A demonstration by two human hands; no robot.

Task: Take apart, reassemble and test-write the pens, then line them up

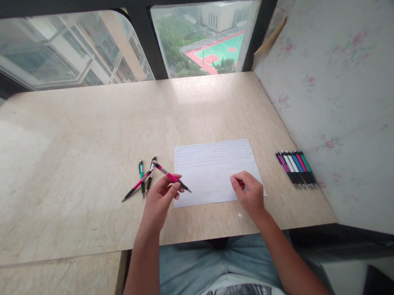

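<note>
My left hand (162, 197) is closed on a pink pen (170, 177), which it holds slanted just above the left edge of a white sheet of paper (215, 171) with faint lines of writing along its top. My right hand (249, 191) rests on the sheet's lower right part with the fingers curled in; nothing shows in them. Left of the paper lie three loose pens (142, 180), one green, one pink and one dark, crossing each other.
A row of several pens (296, 168) in purple, white, blue, pink and green lies side by side at the right of the marble-look tabletop (82, 142), close to the wall (349, 110). A window (206, 39) runs along the far edge.
</note>
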